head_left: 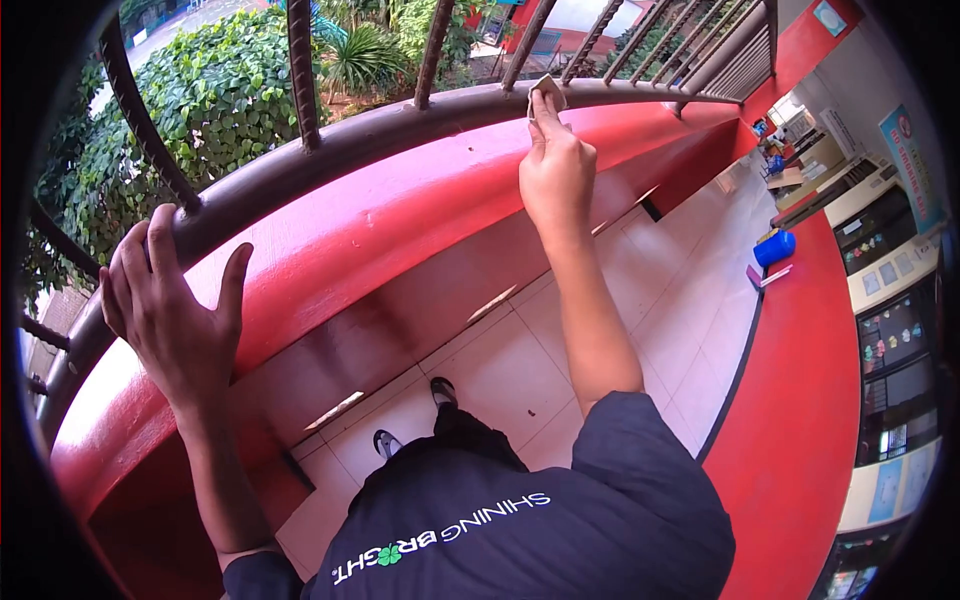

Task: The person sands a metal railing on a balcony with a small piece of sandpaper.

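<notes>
A dark brown metal railing (360,122) with upright twisted bars curves across the top of the head view. My left hand (175,315) rests on its lower pipe at the left, fingers laid over the pipe and thumb spread apart. Further right along the same pipe, my right hand (557,170) pinches a small folded tan piece of sandpaper (543,88). The index finger presses it against the pipe near the foot of a bar. The underside of the sandpaper is hidden.
A glossy red ledge (400,215) runs below the railing. Beyond the bars grow green bushes (215,90). The tiled floor (490,370) lies under my feet. A blue container (774,248) stands on a red surface (800,370) at the right.
</notes>
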Demonstrator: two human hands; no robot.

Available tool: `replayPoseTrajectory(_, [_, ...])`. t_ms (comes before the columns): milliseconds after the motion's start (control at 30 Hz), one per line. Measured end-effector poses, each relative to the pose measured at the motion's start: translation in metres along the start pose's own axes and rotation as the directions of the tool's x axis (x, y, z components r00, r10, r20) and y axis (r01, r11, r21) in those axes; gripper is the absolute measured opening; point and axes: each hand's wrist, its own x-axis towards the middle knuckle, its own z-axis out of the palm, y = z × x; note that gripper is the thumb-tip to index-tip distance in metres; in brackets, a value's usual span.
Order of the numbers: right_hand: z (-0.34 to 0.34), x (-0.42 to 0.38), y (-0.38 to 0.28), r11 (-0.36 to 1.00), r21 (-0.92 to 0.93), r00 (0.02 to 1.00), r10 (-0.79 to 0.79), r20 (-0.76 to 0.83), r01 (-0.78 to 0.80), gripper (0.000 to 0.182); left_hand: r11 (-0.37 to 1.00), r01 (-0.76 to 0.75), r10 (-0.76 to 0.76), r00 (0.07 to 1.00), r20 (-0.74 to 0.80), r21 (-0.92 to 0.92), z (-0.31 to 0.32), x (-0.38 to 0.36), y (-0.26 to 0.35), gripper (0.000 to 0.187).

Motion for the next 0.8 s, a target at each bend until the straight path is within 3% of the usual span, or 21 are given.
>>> replayPoseTrajectory(100, [-0.017, 0.002, 0.000, 0.983, 0.166, 0.991, -0.093, 0.096, 0.076, 0.040, 1.000, -0.007, 0.007, 1.000, -0.012, 0.001, -0.002, -0.001, 0.002, 0.070])
replayPoseTrajectory(233, [-0.016, -0.001, -0.001, 0.997, 0.076, 0.999, -0.036, 0.004, 0.035, 0.033, 1.000, 0.010, -0.010, 1.000, -0.007, 0.006, -0.005, -0.001, 0.004, 0.068])
replayPoseTrajectory(300, [-0.043, -0.005, -0.032, 0.983, 0.180, 0.917, -0.093, 0.388, 0.023, 0.030, 1.000, 0.004, -0.004, 1.000, -0.010, -0.003, -0.006, -0.002, 0.003, 0.070])
replayPoseTrajectory(367, [-0.056, -0.024, -0.068, 0.944, 0.329, 0.918, -0.157, 0.364, 0.032, 0.028, 0.999, -0.039, 0.039, 0.999, -0.036, 0.004, -0.008, -0.006, 0.001, 0.071])
replayPoseTrajectory(400, [-0.049, -0.034, -0.073, 0.890, 0.423, 0.922, -0.295, 0.250, 0.170, 0.028, 0.999, -0.044, 0.044, 0.997, -0.066, 0.004, -0.006, -0.007, 0.002, 0.072])
replayPoseTrajectory(433, [-0.055, -0.043, -0.090, 0.875, 0.451, 0.896, -0.332, 0.296, 0.175, 0.029, 0.998, -0.070, 0.070, 0.993, -0.092, 0.001, -0.002, -0.008, -0.002, 0.074])
replayPoseTrajectory(500, [-0.077, -0.061, -0.130, 0.828, 0.536, 0.789, -0.438, 0.432, 0.166, 0.033, 0.997, -0.075, 0.075, 0.996, -0.040, 0.015, -0.005, -0.008, -0.005, 0.074])
replayPoseTrajectory(533, [-0.084, -0.072, -0.149, 0.788, 0.576, 0.745, -0.515, 0.424, 0.217, 0.031, 0.997, -0.072, 0.072, 0.997, 0.006, 0.013, -0.008, -0.007, -0.006, 0.075])
replayPoseTrajectory(567, [-0.082, -0.084, -0.166, 0.719, 0.621, 0.711, -0.610, 0.350, 0.312, 0.033, 0.991, -0.124, 0.123, 0.992, -0.029, -0.039, 0.000, -0.009, -0.027, 0.074])
replayPoseTrajectory(600, [-0.085, -0.092, -0.189, 0.717, 0.607, 0.670, -0.640, 0.377, 0.343, 0.034, 0.976, -0.189, 0.183, 0.981, -0.059, -0.107, 0.016, -0.006, -0.034, 0.073])
replayPoseTrajectory(633, [-0.109, -0.091, -0.223, 0.798, 0.534, 0.519, -0.593, 0.615, 0.279, 0.029, 0.948, -0.261, 0.255, 0.965, -0.055, -0.180, 0.022, -0.002, -0.031, 0.073])
replayPoseTrajectory(667, [-0.125, -0.093, -0.255, 0.832, 0.443, 0.351, -0.545, 0.761, 0.333, 0.046, 0.906, -0.338, 0.334, 0.941, -0.059, -0.257, 0.028, 0.002, -0.026, 0.073])
replayPoseTrajectory(800, [-0.168, -0.137, -0.188, 0.961, 0.263, 0.551, -0.264, 0.792, 0.083, 0.043, 0.754, -0.508, 0.537, 0.842, -0.054, -0.417, 0.046, 0.010, -0.015, 0.071])
